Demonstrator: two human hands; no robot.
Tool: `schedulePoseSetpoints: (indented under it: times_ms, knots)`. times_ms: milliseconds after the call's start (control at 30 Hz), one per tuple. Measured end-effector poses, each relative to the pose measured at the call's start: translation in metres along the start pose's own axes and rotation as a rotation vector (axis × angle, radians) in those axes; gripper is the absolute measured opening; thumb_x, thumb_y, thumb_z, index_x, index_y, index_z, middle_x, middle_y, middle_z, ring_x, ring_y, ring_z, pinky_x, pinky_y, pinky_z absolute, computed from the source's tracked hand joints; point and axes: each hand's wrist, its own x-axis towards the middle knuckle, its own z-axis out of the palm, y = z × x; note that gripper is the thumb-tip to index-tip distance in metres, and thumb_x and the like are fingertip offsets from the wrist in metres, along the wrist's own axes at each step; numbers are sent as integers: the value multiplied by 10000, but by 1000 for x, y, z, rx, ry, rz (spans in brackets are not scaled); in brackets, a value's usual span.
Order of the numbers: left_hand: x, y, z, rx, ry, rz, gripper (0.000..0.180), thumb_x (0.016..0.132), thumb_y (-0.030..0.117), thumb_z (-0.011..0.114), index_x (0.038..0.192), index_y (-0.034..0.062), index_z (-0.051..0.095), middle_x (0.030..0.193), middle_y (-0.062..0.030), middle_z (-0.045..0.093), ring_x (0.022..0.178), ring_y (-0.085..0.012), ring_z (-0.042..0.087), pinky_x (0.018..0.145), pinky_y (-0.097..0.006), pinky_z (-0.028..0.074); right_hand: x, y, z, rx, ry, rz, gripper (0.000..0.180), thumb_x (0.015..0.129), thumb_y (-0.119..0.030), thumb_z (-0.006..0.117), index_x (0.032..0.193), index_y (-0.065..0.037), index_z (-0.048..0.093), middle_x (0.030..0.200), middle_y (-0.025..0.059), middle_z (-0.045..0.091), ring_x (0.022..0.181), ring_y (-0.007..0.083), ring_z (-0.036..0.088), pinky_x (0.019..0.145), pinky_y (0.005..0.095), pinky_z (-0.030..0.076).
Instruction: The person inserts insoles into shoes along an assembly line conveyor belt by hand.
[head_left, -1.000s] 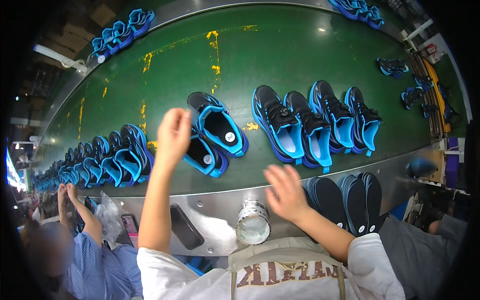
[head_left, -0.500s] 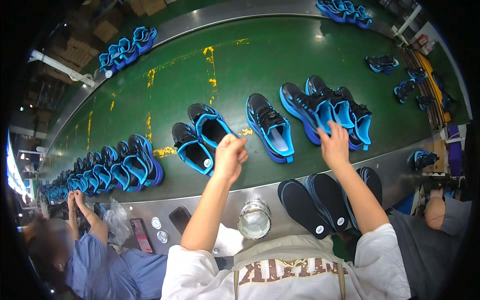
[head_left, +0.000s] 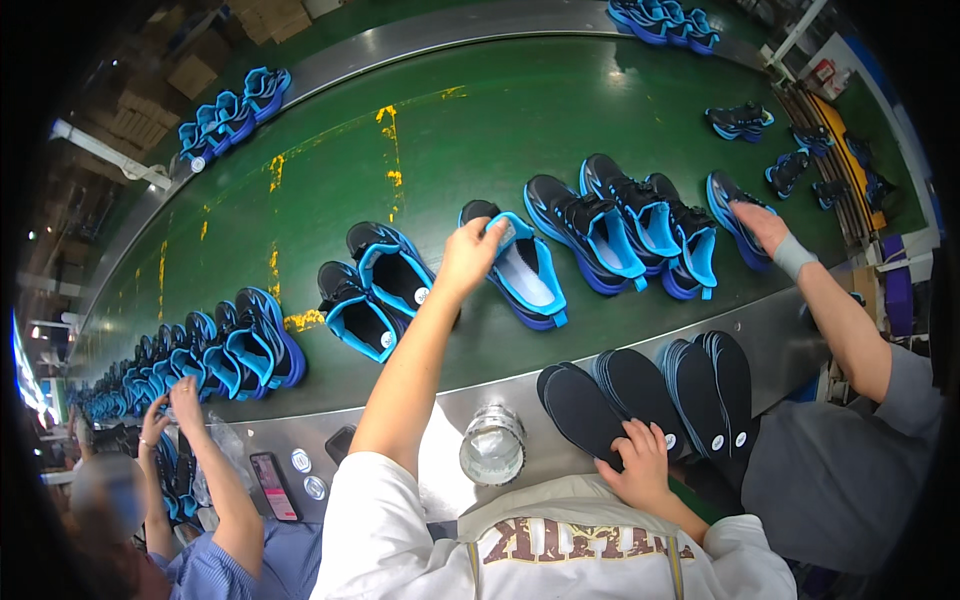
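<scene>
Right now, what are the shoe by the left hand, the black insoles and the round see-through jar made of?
Shoe: probably cloth, because its outside looks dull and its blue rim padded. Black insoles: likely foam with dull cloth on top; the stack edges look bluish. Round jar: clear and shiny, so glass or plastic; I can't tell which.

My green belt table (head_left: 470,130) carries black-and-blue shoes (head_left: 262,345), packed tightly at left, sparser toward the right; along the metal ledge (head_left: 775,345) nearest me sit a clear jar (head_left: 493,447), phones (head_left: 272,487) and, right, black insoles (head_left: 632,388).
</scene>
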Motion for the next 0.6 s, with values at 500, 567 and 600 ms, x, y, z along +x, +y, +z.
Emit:
schedulePoseSetpoints:
  times_ms: [500,567,600]
  knots:
    - [-26,8,30,-295,-40,-131,449,825,380,577,928,-55,614,748,-38,589,692,-88,499,647,-214,405,209,13,-74,-246,110,-365,78,625,-116,609,631,-38,611,782,73,574,784,223,512,698,319,419]
    - [-24,-2,25,-289,-36,-125,433,827,371,576,918,-51,615,723,-31,580,670,-79,486,619,-213,398,221,5,-83,-305,15,-352,75,607,-119,616,638,-53,630,707,56,582,795,214,520,714,316,420]
    - [-24,-8,21,-283,-41,-116,418,829,362,576,907,-47,617,699,-23,571,648,-70,474,591,-213,390,223,-1,-93,-335,-6,-380,73,609,-114,604,642,-56,633,720,60,586,790,215,521,713,316,419]
